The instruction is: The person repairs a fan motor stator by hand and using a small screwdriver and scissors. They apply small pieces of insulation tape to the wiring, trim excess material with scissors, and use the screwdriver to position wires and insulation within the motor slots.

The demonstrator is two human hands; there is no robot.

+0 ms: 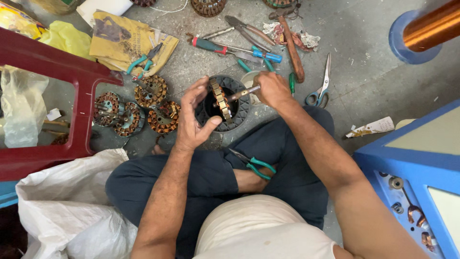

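My left hand (192,120) grips a round motor stator core (221,100) on edge, its tan slotted rim facing me. In my right hand (271,89) is a metal rod-like tool (241,94) whose tip rests against the core. Both hands hover over a dark round plastic housing (238,113) that lies on the floor. A pair of green-handled pliers (253,164) rests on my lap.
Three wound copper stators (151,90) lie left of the housing beside a dark red plastic stool (57,72). Scissors (322,86), screwdrivers (216,47), pliers and a wooden stick (292,48) are scattered ahead. A blue machine (417,168) stands right, a white sack (72,206) left.
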